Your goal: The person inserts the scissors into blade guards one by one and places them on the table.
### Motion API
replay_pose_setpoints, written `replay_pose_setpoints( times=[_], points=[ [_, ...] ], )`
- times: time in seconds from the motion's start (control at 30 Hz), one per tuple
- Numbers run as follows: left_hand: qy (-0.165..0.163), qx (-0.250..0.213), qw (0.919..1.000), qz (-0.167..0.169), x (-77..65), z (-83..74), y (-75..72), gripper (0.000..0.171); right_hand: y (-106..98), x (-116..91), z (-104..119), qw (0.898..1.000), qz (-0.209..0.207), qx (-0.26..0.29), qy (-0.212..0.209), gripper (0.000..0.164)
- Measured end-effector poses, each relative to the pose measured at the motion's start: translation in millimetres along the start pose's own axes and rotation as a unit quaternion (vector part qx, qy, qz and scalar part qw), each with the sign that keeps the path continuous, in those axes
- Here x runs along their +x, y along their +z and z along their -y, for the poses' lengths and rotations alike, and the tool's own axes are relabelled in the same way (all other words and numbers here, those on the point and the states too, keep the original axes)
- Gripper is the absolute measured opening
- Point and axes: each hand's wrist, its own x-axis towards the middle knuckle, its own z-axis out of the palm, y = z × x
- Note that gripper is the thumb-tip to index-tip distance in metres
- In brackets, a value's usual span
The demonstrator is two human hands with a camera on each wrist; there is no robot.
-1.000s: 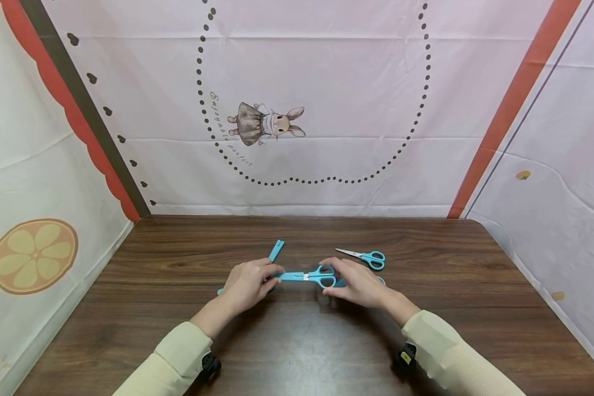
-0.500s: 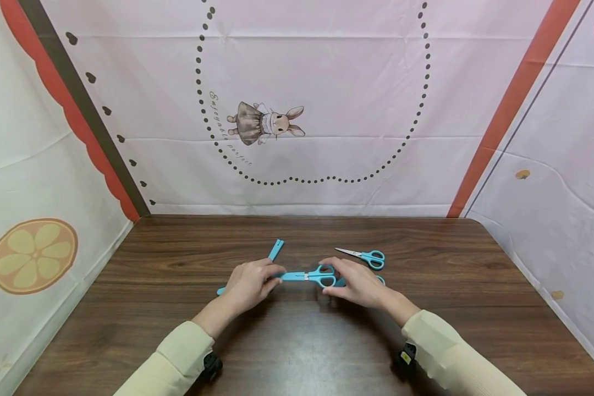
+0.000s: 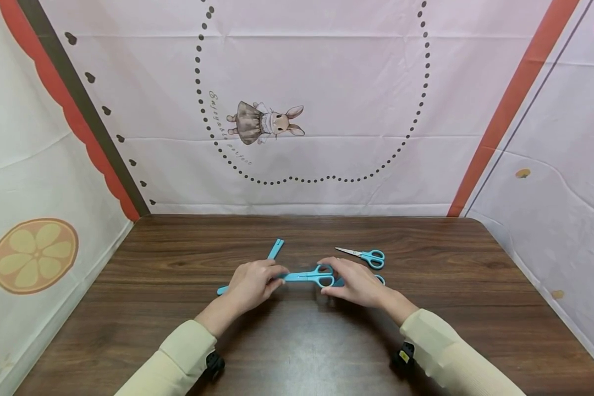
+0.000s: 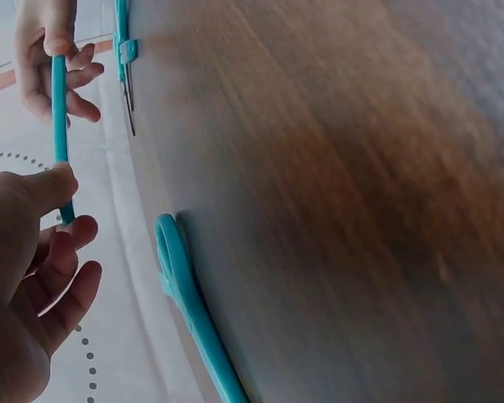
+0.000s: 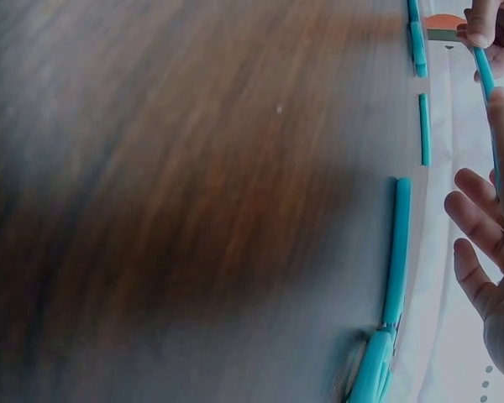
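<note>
My left hand (image 3: pixel 252 281) pinches the tip end of a light-blue blade cover (image 3: pixel 297 276) between thumb and fingers. Light-blue scissors (image 3: pixel 325 281) have their blades inside that cover, held level above the table. My right hand (image 3: pixel 352 280) holds them by the finger loops. In the left wrist view, covered scissors (image 4: pixel 183 285) lie on the table below my left hand; from the head only the tip of their cover (image 3: pixel 222 290) shows. Below my right hand lie other covered scissors (image 5: pixel 398 252), mostly hidden in the head view.
Uncovered scissors (image 3: pixel 373 259) lie behind my right hand, blades pointing left. A loose light-blue blade cover (image 3: pixel 276 249) lies behind my left hand. The brown wooden table (image 3: pixel 297 352) meets a patterned cloth (image 3: pixel 346 137) at the back and sides.
The cover has slid rightward up to the handles, and the strip of bare metal there no longer shows. My left hand has shifted slightly right with it; my right hand has barely moved.
</note>
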Motion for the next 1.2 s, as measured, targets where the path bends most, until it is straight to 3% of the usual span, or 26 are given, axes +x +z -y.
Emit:
replay_pose_setpoints(
  times=[0.37,0.8,1.2],
  points=[
    [0.004,0.001,0.9998,0.022,2.1,1.2,-0.6,0.017,-0.5,-1.0,-3.0,1.000,-0.003,-0.027,0.005,0.058],
    [-0.041,-0.011,0.9971,0.064,6.3,4.0,2.5,0.015,0.0,3.2,-6.3,0.999,0.005,-0.034,0.017,0.058],
    [-0.056,0.011,0.9963,0.064,12.9,8.3,7.3,0.014,2.2,8.9,-7.0,0.999,-0.001,-0.047,0.019,0.056]
  ],
)
